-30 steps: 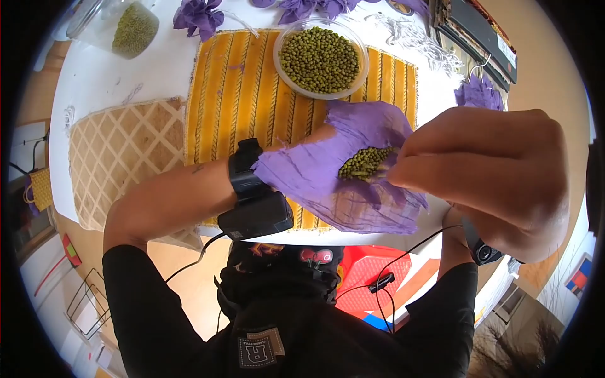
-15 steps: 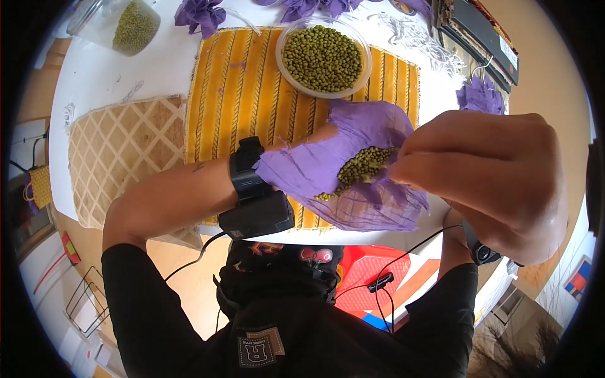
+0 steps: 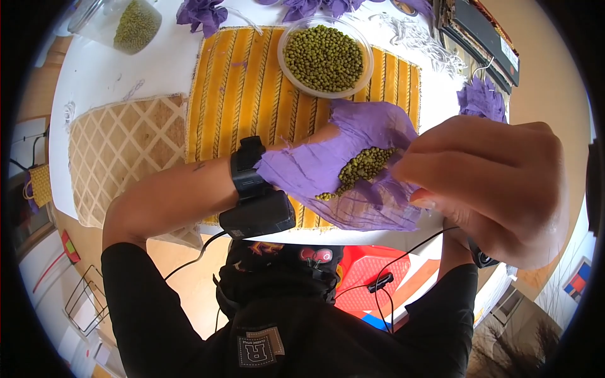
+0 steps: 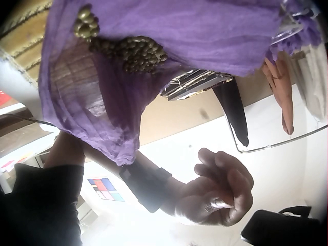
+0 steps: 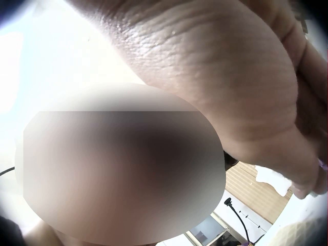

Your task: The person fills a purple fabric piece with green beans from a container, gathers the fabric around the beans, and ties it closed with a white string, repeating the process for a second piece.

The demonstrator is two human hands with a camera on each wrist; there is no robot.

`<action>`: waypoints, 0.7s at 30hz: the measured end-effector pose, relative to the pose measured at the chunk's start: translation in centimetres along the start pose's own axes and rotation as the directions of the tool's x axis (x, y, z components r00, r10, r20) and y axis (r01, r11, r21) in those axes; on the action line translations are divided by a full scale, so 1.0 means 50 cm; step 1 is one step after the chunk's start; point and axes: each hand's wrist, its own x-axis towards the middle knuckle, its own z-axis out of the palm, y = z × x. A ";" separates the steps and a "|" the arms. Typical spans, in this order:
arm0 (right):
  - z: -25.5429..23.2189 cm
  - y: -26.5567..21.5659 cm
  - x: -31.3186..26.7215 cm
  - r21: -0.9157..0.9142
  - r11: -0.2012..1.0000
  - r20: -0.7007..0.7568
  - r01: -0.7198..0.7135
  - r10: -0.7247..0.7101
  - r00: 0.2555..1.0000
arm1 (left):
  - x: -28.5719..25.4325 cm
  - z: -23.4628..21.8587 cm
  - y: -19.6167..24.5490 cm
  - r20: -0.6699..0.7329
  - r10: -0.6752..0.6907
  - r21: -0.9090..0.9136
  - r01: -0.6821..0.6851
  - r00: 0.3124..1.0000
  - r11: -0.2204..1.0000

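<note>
Purple cloth (image 3: 302, 164) drapes over the left hand (image 3: 324, 134), with green beans (image 3: 365, 167) heaped in its middle and a few at its near edge. The cloth hides the left fingers. In the left wrist view, the beans (image 4: 138, 54) lie on the sagging cloth (image 4: 179, 25). The right hand (image 3: 491, 183) hovers beside the heap at the right, nearer the head camera; its fingers are loosely curled and the thumb tip stands apart. In the left wrist view, the right hand (image 4: 218, 189) is away from the cloth, with nothing visible in it.
A clear bowl of green beans (image 3: 324, 57) stands on a yellow striped mat (image 3: 236, 94). A tilted container (image 3: 135, 28) is at the far left. Purple flowers (image 3: 201, 16), white strings (image 3: 422, 44), dark folders (image 3: 476, 38) and a beige lattice mat (image 3: 129, 151) surround the work.
More beans lie on the cloth than a second ago, including several at its near edge. The right thumb has come down and away from the fingers. The left arm is nearly still.
</note>
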 end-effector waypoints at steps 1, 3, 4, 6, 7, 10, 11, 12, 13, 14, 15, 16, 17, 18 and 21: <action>0.004 0.000 0.000 0.012 1.000 -0.004 -0.009 0.010 1.000 | -0.002 0.001 -0.002 -0.006 0.006 0.013 -0.006 1.000 1.000; 0.006 0.000 0.002 0.023 1.000 -0.007 -0.020 0.020 1.000 | 0.046 0.035 -0.016 -0.016 0.017 0.040 -0.017 1.000 0.999; 0.005 0.000 0.004 0.022 1.000 -0.012 -0.009 0.009 1.000 | 0.046 0.036 -0.018 -0.021 0.023 0.053 -0.022 1.000 0.998; 0.002 0.001 0.006 0.020 1.000 -0.016 0.003 -0.002 1.000 | 0.044 0.039 -0.022 -0.031 0.036 0.080 -0.033 0.999 0.996; 0.000 0.003 0.005 0.007 1.000 0.006 0.009 -0.009 1.000 | -0.017 0.001 -0.010 -0.036 0.042 0.094 -0.039 0.998 0.995; -0.008 0.009 0.001 -0.034 0.999 0.073 0.032 -0.029 0.997 | -0.022 0.004 -0.014 -0.054 0.065 0.137 -0.057 0.996 0.989; -0.011 0.010 0.000 -0.047 0.998 0.096 0.040 -0.035 0.995 | 0.063 0.066 -0.025 -0.060 0.071 0.150 -0.062 0.996 0.987; -0.014 0.010 -0.001 -0.047 0.998 0.097 0.040 -0.036 0.995 | -0.030 0.003 -0.015 -0.066 0.079 0.164 -0.067 0.995 0.984; -0.018 0.010 -0.002 -0.017 1.000 0.142 0.017 -0.014 0.990 | -0.033 0.000 -0.017 -0.071 0.086 0.177 -0.072 0.994 0.982; -0.019 0.009 -0.003 0.012 1.000 0.188 -0.008 0.006 0.982 | -0.033 0.004 -0.019 -0.076 0.093 0.191 -0.077 0.993 0.979; -0.017 0.009 -0.001 0.012 1.000 0.188 -0.008 0.005 0.982 | 0.057 0.068 -0.038 -0.081 0.100 0.204 -0.082 0.992 0.976; -0.013 0.009 0.001 -0.006 1.000 0.161 0.005 -0.004 0.987 | 0.057 0.072 -0.040 -0.085 0.107 0.217 -0.086 0.991 0.972; -0.011 0.009 0.002 -0.025 1.000 0.134 0.018 -0.014 0.991 | -0.041 0.004 -0.023 -0.089 0.114 0.231 -0.091 0.989 0.969; -0.011 0.008 0.002 -0.025 1.000 0.135 0.018 -0.015 0.991 | -0.043 0.004 -0.025 -0.094 0.121 0.244 -0.095 0.988 0.965; -0.008 0.005 0.000 -0.057 0.998 0.120 0.019 -0.012 0.993 | 0.025 0.048 -0.045 -0.111 0.143 0.285 -0.107 0.983 0.953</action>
